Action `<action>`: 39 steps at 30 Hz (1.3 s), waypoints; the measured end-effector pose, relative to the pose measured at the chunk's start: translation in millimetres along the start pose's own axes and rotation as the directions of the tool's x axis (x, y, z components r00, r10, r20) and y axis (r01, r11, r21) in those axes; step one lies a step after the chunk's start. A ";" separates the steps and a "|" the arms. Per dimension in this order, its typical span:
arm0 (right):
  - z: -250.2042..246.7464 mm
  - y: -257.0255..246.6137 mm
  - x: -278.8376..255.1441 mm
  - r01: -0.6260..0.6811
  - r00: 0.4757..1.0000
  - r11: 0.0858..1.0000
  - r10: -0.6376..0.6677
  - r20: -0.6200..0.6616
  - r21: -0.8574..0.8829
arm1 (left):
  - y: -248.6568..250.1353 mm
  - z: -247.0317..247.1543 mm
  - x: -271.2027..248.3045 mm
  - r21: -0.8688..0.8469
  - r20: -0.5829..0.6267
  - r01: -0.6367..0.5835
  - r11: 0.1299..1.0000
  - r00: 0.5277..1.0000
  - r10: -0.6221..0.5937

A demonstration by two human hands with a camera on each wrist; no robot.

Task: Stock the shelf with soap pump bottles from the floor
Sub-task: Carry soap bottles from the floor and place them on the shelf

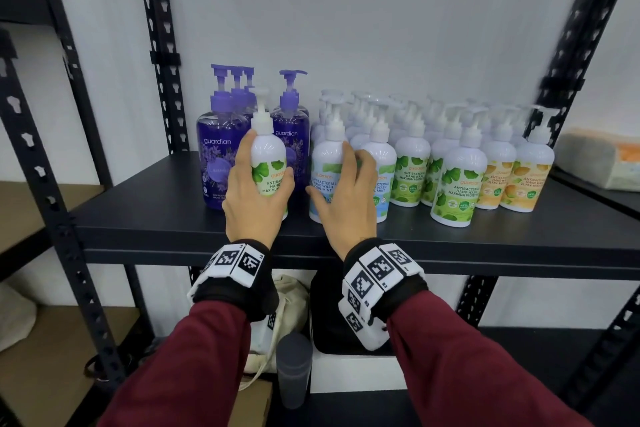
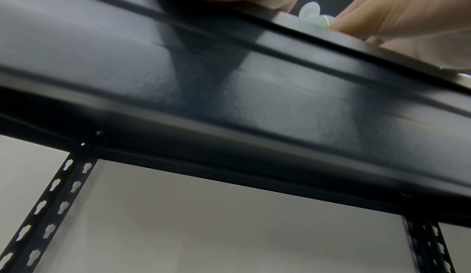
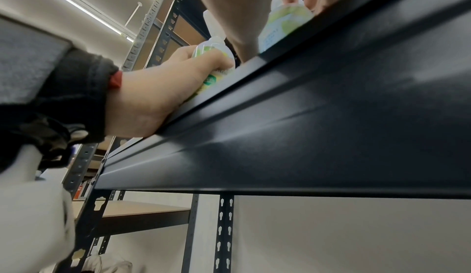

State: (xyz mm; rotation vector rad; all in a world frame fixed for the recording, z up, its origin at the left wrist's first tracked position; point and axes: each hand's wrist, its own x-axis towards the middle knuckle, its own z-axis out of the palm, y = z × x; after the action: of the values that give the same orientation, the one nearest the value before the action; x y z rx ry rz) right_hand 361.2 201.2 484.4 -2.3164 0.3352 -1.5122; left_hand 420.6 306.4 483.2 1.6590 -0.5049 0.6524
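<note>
My left hand [image 1: 258, 191] grips a white pump bottle with a green label [image 1: 268, 163] that stands near the front of the black shelf board [image 1: 145, 204], in front of the purple bottles [image 1: 216, 149]. The right wrist view shows the same left hand [image 3: 158, 84] round that green bottle [image 3: 216, 50]. Just to the right, my right hand [image 1: 341, 191] is wrapped round a white bottle with a blue cool mint label [image 1: 325, 180], thumb on its left and fingers on its right. This cool mint bottle [image 3: 282, 25] stands on the shelf.
Rows of white bottles fill the shelf to the right, green-labelled [image 1: 457, 184] then orange-labelled [image 1: 526, 180]. Bare board lies at the front left. Black slotted uprights [image 1: 162, 45] frame the bay. Below hang a cloth bag [image 1: 291, 291] and a grey cylinder [image 1: 294, 367].
</note>
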 end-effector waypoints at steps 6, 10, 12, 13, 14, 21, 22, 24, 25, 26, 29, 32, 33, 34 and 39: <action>-2.1 6.8 -2.2 0.032 0.999 0.999 -0.032 -0.010 -0.001 | -1.6 0.6 -0.1 0.007 0.001 -0.008 1.000 1.000 0.008; 0.7 7.7 -2.4 0.042 0.999 0.998 -0.043 -0.027 -0.049 | -2.4 0.7 0.0 0.010 0.000 -0.015 1.000 1.000 0.015; 1.2 8.1 -2.4 0.041 0.999 0.997 -0.043 -0.031 -0.058 | -2.6 0.9 -0.1 0.009 -0.001 -0.011 1.000 1.000 0.011; 1.3 8.4 -2.2 0.043 0.998 0.997 -0.045 -0.032 -0.060 | -2.9 1.0 -0.1 0.009 -0.001 -0.009 1.000 1.000 0.009; 1.2 8.5 -2.1 0.046 0.998 0.997 -0.048 -0.033 -0.061 | -3.2 1.0 0.0 0.009 -0.002 -0.008 1.000 1.000 0.008; 1.0 8.7 -3.0 0.065 0.996 0.996 -0.069 -0.049 -0.066 | -3.5 2.0 -0.3 0.012 0.001 -0.001 1.000 1.000 0.001; 1.0 8.6 -3.3 0.068 0.996 0.995 -0.072 -0.053 -0.071 | -3.4 2.1 -0.3 0.013 -0.002 -0.001 1.000 1.000 0.001; 1.3 8.4 -4.0 0.073 0.995 0.994 -0.078 -0.058 -0.082 | -3.4 1.9 -0.2 0.017 -0.006 -0.006 1.000 1.000 0.006; 1.7 8.4 -4.4 0.073 0.995 0.994 -0.078 -0.060 -0.084 | -3.4 1.7 -0.1 0.019 -0.005 -0.008 1.000 1.000 0.008; 2.2 8.2 -4.6 0.071 0.995 0.994 -0.077 -0.060 -0.085 | -3.3 1.7 0.0 0.021 -0.004 -0.008 1.000 1.000 0.008; 4.1 7.9 -4.8 0.071 0.996 0.993 -0.077 -0.055 -0.092 | -2.5 1.5 0.2 0.024 -0.005 -0.009 1.000 1.000 0.009; 4.3 7.9 -5.5 0.078 0.995 0.989 -0.086 -0.058 -0.128 | -1.9 1.5 -0.3 0.024 -0.004 -0.008 1.000 1.000 0.009; 4.5 8.0 -5.8 0.083 0.994 0.986 -0.094 -0.064 -0.147 | -2.2 1.5 -0.4 0.023 -0.006 -0.008 1.000 1.000 0.008; 4.9 7.7 -6.0 0.086 0.993 0.984 -0.098 -0.073 -0.153 | -2.4 1.5 -0.3 0.023 -0.007 -0.007 1.000 1.000 0.007; 9.1 6.5 -6.1 0.061 0.991 0.989 -0.076 -0.106 -0.138 | -3.6 1.9 0.1 0.026 -0.006 -0.015 1.000 1.000 0.015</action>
State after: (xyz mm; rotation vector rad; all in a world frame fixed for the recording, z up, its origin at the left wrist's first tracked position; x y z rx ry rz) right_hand 367.0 199.0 473.4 -2.3737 0.4017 -1.7051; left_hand 423.2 305.1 480.4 1.6785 -0.5068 0.6778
